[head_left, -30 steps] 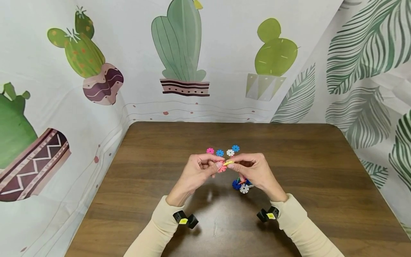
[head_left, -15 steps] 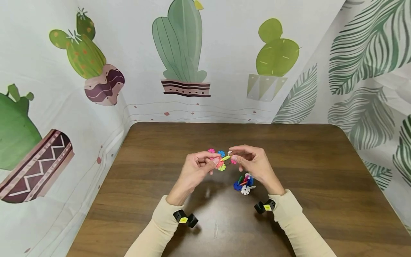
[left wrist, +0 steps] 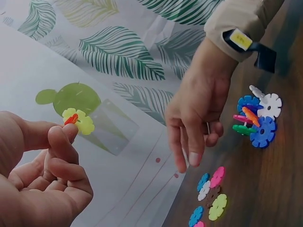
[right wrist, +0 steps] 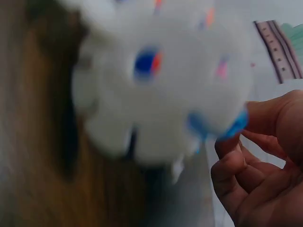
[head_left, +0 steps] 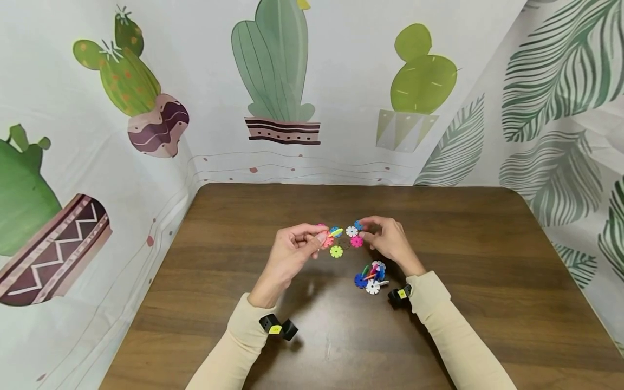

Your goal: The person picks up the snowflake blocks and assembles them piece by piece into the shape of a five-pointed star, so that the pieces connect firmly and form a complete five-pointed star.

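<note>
My left hand (head_left: pixel 292 252) pinches an orange-red notched building disc (left wrist: pixel 71 119) between thumb and index finger. A yellow notched disc (left wrist: pixel 84 124) is slotted crosswise into it, held above the table. My right hand (head_left: pixel 387 238) reaches down over the loose discs, its thumb and index finger spread apart. Its fingertips are close to a blue disc (head_left: pixel 358 224) at the back; I cannot tell whether they touch it. Around it lie a white disc (head_left: pixel 351 231), a pink disc (head_left: pixel 357 241), a brown disc (head_left: pixel 344 243) and a yellow-green disc (head_left: pixel 336 251).
A cluster of joined discs (head_left: pixel 371 277) in several colours stands on the wooden table (head_left: pixel 234 216), close to my right wrist. Its white disc blurs across much of the right wrist view. Behind the table's far edge hangs a cactus-print cloth (head_left: pixel 341 81).
My right hand has let go of the yellow disc and moved right towards the blue disc. My left hand has drawn slightly left and back with the joined pair, uncovering the yellow-green disc.
</note>
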Demonstrator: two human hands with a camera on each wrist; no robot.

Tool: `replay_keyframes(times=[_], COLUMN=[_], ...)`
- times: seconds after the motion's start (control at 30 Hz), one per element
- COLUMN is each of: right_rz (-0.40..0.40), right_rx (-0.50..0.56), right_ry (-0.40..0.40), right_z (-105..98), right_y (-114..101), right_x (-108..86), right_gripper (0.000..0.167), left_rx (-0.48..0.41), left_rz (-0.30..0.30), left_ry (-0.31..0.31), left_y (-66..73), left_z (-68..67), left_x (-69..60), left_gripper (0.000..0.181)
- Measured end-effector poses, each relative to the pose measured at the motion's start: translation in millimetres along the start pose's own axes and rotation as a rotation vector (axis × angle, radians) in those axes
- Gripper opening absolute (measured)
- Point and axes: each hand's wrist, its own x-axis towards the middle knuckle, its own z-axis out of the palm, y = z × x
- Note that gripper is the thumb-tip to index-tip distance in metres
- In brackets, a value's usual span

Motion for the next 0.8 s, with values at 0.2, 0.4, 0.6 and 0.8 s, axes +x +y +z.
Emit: replay_keyframes(times=[0.2, 0.4, 0.6, 0.8], right_rz=[-0.070, -0.076, -0.080, -0.090], right_rx=[-0.165, -0.216, -0.257, -0.258], right_ry=[0.037, -0.038, -0.078, -0.073], right_z=[-1, -2, -1, 0], right_y=[20, 29, 27, 28], right_x=[15.3, 22.3, 26.7, 26.6], right_gripper=[0.029, 0.038, 0.037, 0.029], left_rx=[0.000, -0.005, -0.002, -0.003], left_rz=[-0.011, -0.010, -0.022, -0.032], left_ry=[-0.002, -0.009, -0.016, -0.021], left_y=[0.3, 0.4, 0.5, 0.5], left_z=[0.7, 1.1, 0.8, 1.4], left_x=[0.1, 0.3, 0.6, -1.0], left_gripper=[0.024, 0.024, 0.024, 0.025])
